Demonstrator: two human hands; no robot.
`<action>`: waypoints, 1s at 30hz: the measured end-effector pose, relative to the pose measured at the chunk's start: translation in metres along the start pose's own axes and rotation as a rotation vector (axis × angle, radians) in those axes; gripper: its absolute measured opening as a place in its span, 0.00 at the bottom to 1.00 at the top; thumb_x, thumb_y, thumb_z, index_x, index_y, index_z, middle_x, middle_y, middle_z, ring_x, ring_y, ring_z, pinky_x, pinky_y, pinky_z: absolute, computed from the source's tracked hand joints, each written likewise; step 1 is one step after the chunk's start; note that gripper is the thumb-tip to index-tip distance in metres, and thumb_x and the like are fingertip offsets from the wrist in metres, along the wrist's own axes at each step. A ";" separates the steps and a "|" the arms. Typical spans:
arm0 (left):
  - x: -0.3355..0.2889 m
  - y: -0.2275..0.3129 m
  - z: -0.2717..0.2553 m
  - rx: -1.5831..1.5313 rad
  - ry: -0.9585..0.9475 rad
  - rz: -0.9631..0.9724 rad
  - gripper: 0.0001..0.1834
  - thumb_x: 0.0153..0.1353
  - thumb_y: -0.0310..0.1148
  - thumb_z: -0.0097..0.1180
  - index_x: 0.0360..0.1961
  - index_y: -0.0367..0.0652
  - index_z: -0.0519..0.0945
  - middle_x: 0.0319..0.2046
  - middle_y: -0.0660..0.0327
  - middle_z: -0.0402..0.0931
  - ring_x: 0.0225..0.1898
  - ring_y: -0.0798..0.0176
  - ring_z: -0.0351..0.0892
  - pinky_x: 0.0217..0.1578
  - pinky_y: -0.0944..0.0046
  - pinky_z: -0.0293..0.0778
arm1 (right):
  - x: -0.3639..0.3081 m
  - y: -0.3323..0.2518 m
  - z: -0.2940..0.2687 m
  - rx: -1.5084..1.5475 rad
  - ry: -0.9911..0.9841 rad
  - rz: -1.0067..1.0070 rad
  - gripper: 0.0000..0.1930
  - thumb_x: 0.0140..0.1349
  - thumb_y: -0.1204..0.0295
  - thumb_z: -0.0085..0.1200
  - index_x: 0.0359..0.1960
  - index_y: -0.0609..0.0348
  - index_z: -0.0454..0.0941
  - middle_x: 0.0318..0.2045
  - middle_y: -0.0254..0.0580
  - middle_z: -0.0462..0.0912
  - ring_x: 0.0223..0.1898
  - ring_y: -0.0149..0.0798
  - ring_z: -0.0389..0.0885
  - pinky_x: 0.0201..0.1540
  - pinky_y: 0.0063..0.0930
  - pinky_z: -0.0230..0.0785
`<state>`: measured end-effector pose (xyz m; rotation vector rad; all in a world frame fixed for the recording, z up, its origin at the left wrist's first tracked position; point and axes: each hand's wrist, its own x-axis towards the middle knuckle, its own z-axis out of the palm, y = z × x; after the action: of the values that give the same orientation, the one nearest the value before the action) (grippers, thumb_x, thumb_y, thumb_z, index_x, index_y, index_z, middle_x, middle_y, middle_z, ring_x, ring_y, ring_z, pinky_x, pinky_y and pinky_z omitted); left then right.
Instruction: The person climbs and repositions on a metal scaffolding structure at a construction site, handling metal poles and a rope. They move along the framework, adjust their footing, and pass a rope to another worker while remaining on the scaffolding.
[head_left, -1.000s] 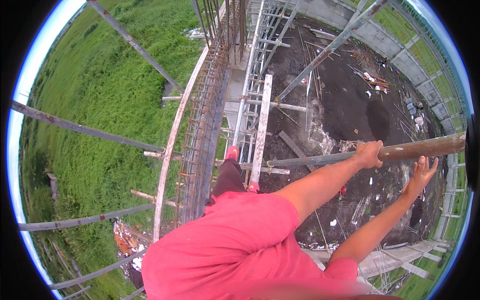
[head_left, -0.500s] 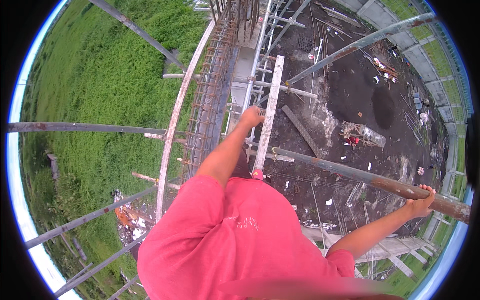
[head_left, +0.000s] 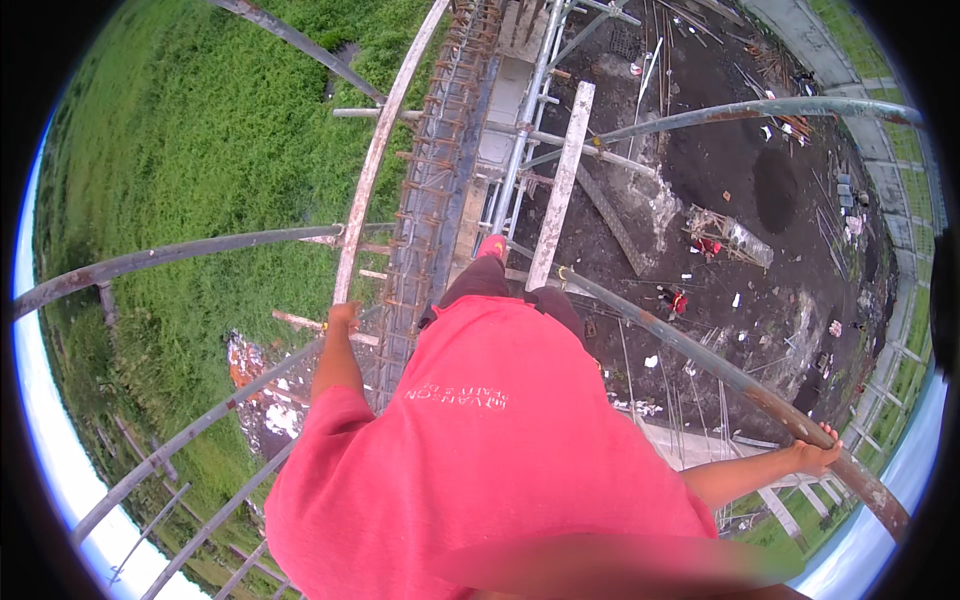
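On the left, my left hand (head_left: 343, 315) is closed on the long pale wooden plank (head_left: 378, 165), and my forearm covers the plank's lower part. Off to the right, my right hand (head_left: 820, 452) wraps round a thick, rust-streaked scaffold pipe (head_left: 715, 370). Between my arms, a pink shoe (head_left: 490, 247) of mine shows in front of my dark trousers, beside the rebar cage (head_left: 435, 190). A shorter whitish board (head_left: 562, 185) slants away just right of the shoe.
Other scaffold pipes cross at the left (head_left: 190, 248) and upper right (head_left: 760, 108). Far below lie dark ground (head_left: 700, 170) with scattered debris, and green growth (head_left: 230, 130) on the left. A concrete wall (head_left: 880, 150) curves along the far right.
My left hand has left the upright pipe ahead and moved left and nearer, onto the pale plank. My right hand keeps its hold. A pink shoe now shows farther forward.
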<state>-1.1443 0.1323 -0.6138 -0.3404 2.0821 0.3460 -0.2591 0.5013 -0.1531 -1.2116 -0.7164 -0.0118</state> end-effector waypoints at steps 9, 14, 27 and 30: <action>-0.027 0.160 0.041 0.038 -0.152 0.409 0.22 0.60 0.48 0.64 0.50 0.46 0.81 0.43 0.62 0.80 0.35 0.63 0.79 0.32 0.57 0.76 | 0.000 0.002 0.002 -0.077 0.079 -0.049 0.16 0.60 0.72 0.61 0.33 0.78 0.73 0.27 0.59 0.80 0.24 0.49 0.81 0.25 0.41 0.81; -0.023 0.203 0.002 -0.071 -0.056 0.444 0.25 0.58 0.47 0.66 0.52 0.45 0.81 0.44 0.59 0.80 0.35 0.63 0.79 0.30 0.58 0.76 | -0.005 -0.002 0.008 -0.116 0.133 -0.065 0.16 0.61 0.71 0.62 0.32 0.79 0.73 0.28 0.60 0.81 0.24 0.49 0.82 0.25 0.40 0.82; -0.046 0.379 -0.108 -0.285 0.199 0.490 0.47 0.55 0.53 0.71 0.69 0.40 0.65 0.59 0.52 0.73 0.46 0.56 0.80 0.42 0.56 0.79 | -0.003 -0.001 0.005 -0.208 0.243 -0.136 0.19 0.60 0.70 0.63 0.34 0.82 0.72 0.26 0.59 0.80 0.23 0.50 0.80 0.24 0.39 0.78; -0.059 0.456 -0.148 -0.347 0.323 0.580 0.52 0.52 0.53 0.74 0.70 0.37 0.63 0.58 0.48 0.74 0.47 0.55 0.81 0.45 0.53 0.79 | -0.002 0.007 0.004 -0.320 0.272 -0.058 0.20 0.62 0.66 0.61 0.41 0.77 0.75 0.29 0.60 0.82 0.28 0.56 0.84 0.33 0.49 0.80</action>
<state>-1.4013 0.5024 -0.4406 0.0217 2.4136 1.0655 -0.2605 0.5065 -0.1591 -1.4596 -0.5217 -0.3444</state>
